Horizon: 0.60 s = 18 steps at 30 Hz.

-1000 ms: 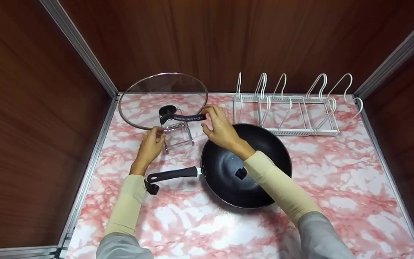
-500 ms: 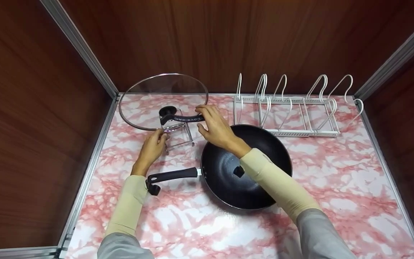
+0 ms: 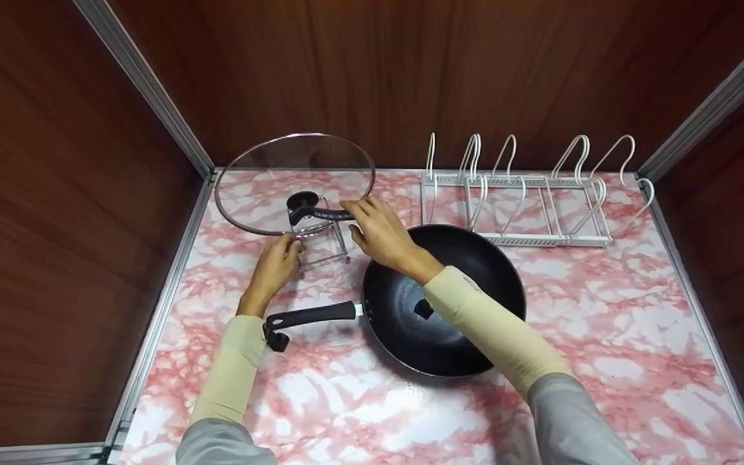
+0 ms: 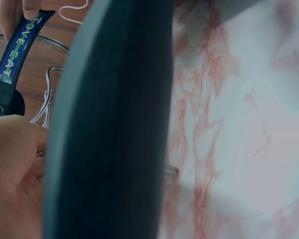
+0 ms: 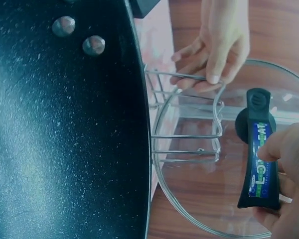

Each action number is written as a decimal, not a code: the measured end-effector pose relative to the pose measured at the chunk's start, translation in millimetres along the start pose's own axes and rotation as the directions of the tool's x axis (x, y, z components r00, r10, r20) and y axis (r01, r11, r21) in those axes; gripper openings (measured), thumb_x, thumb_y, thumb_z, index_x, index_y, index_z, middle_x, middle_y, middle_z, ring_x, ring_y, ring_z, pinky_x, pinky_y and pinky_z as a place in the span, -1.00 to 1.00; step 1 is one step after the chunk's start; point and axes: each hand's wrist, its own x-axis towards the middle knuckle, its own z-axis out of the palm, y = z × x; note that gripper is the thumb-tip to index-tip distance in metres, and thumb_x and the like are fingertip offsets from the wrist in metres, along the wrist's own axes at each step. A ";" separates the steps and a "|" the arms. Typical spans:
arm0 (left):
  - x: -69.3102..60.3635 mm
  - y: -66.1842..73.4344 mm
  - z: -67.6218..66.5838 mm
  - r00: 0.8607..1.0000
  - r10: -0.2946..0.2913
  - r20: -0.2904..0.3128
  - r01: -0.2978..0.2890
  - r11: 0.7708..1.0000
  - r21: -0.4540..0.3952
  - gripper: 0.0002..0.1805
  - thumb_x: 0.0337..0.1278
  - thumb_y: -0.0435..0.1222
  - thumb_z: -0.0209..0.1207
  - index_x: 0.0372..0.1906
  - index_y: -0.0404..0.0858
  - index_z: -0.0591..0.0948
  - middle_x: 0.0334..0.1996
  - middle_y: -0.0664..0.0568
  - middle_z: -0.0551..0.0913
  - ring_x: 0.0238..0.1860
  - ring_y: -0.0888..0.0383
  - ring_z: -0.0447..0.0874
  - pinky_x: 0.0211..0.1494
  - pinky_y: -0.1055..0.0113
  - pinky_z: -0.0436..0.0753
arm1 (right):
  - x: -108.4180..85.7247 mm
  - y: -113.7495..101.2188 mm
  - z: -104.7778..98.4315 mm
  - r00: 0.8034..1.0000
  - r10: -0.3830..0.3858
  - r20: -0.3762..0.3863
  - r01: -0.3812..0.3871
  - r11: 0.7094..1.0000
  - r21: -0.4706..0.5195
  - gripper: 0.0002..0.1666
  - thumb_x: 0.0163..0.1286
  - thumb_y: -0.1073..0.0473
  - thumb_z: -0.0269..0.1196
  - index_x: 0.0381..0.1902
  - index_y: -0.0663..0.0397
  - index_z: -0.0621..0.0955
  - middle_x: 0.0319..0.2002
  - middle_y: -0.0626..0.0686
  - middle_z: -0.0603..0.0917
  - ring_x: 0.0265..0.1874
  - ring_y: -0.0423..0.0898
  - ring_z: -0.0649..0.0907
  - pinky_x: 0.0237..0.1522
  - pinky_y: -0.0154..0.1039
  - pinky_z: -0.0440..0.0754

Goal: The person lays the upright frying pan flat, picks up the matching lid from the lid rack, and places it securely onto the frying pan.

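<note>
A large clear glass lid (image 3: pixel 281 174) with a metal rim stands on edge in a small wire lid stand (image 5: pixel 187 136) at the back left. My right hand (image 3: pixel 383 237) grips the lid's black handle (image 3: pixel 320 212), thumb over its label and fingers behind, as the right wrist view shows. My left hand (image 3: pixel 275 261) pinches the top wire of the stand near the lid's lower rim. Below and to the right lies a black wok (image 3: pixel 398 316), its handle (image 3: pixel 314 314) pointing left. My right forearm passes over the wok and hides part of it.
A white wire pot rack (image 3: pixel 527 239) with several upright loops stands at the back right. Brown wood-look panels (image 3: pixel 372 77) enclose the back and sides. The tabletop (image 3: pixel 359 413) has a pink and white marbled pattern.
My right hand has slid leftward along the lid's handle and closed round it. My left hand has shifted slightly right at the stand. Lid and wok stay put.
</note>
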 end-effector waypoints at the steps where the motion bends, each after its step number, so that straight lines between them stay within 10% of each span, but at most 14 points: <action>1: -0.1 0.2 -0.1 1.000 -0.004 0.002 0.004 1.000 -0.002 -0.72 0.65 -0.29 0.00 0.07 -0.38 0.65 -0.07 -0.23 0.80 -0.13 -0.13 0.75 0.18 -0.10 0.63 | 0.2 -0.3 0.6 1.000 -0.001 -0.003 0.001 1.000 -0.007 -0.43 0.45 0.28 0.31 0.39 0.20 0.56 0.21 0.15 0.72 0.17 0.18 0.62 0.29 0.07 0.57; 18: 0.1 0.6 0.0 1.000 -0.018 0.006 0.018 1.000 -0.003 -0.71 0.66 -0.28 -0.01 0.07 -0.38 0.65 -0.06 -0.25 0.81 -0.16 -0.15 0.77 0.19 -0.11 0.63 | 8.7 -7.3 8.4 0.998 -0.048 -0.033 0.043 0.989 -0.140 -0.53 0.46 0.25 0.30 0.30 0.19 0.61 0.07 0.16 0.75 0.10 0.18 0.64 0.24 0.08 0.57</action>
